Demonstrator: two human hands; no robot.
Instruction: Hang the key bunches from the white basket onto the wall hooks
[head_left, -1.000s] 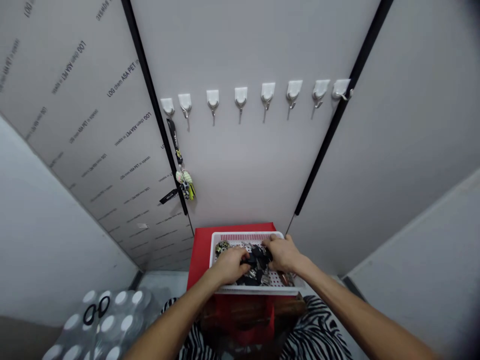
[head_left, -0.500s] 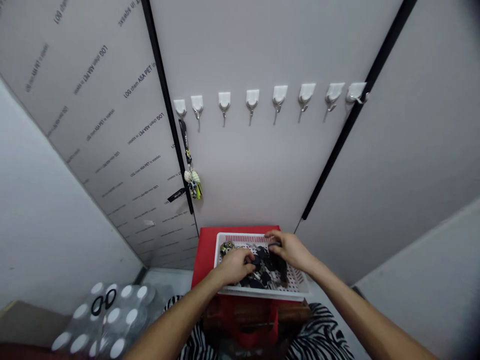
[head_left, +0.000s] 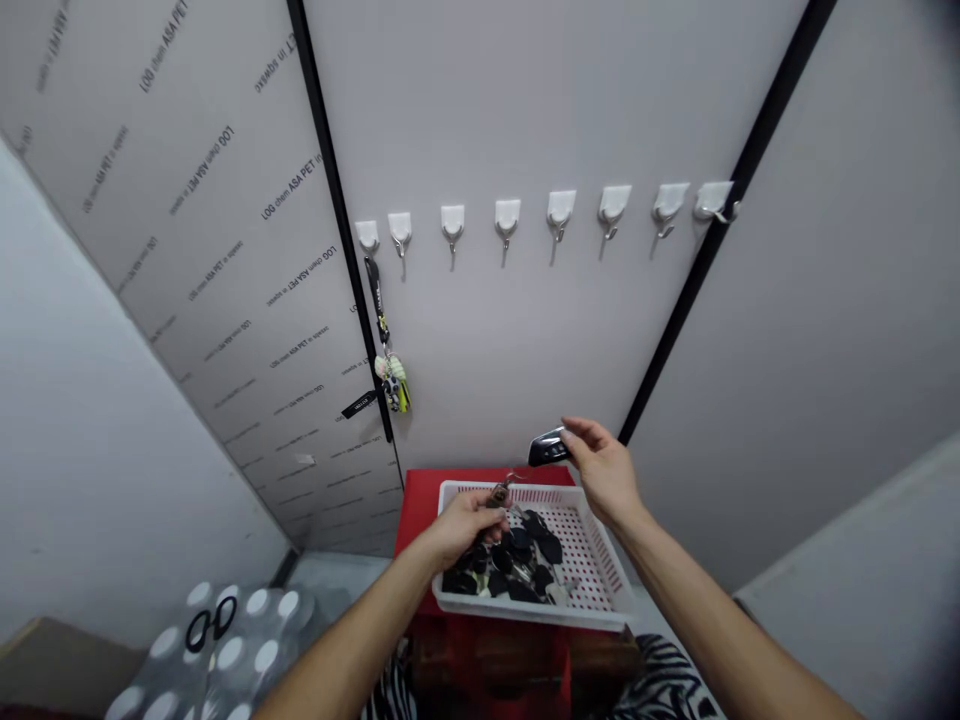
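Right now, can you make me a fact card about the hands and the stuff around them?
Left hand: pinching a small metal keychain piece, too small to tell more
Right hand: holding a black-and-silver car key fob
White perforated basket: on a red box, holding a pile of dark key fobs
Wall hooks: eight; leftmost carries a black-strapped keychain
Scissors: black-handled, atop white-capped bottles

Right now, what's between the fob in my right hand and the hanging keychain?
In the head view, just the pale wall lies between fob and keychain.
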